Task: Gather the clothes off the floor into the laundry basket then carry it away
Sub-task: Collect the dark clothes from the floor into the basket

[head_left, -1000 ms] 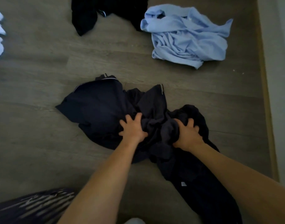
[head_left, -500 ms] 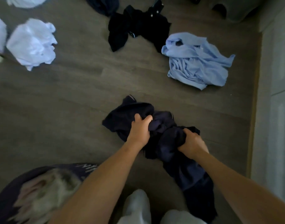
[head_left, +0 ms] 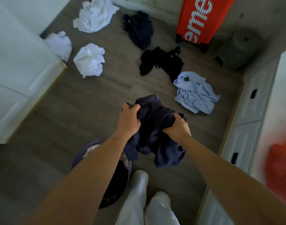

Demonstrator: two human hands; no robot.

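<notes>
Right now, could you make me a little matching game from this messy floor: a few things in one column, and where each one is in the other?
Things:
1. navy garment
2. light blue shirt
3. red suitcase
4. laundry basket

Places:
A. standing upright at the far end of the room
B. on the floor beside the person's feet, under the left forearm
C. bunched up in both hands, off the floor
D. crumpled on the floor near the drawers on the right

Pairs: 1-C, 2-D, 3-A, 4-B
</notes>
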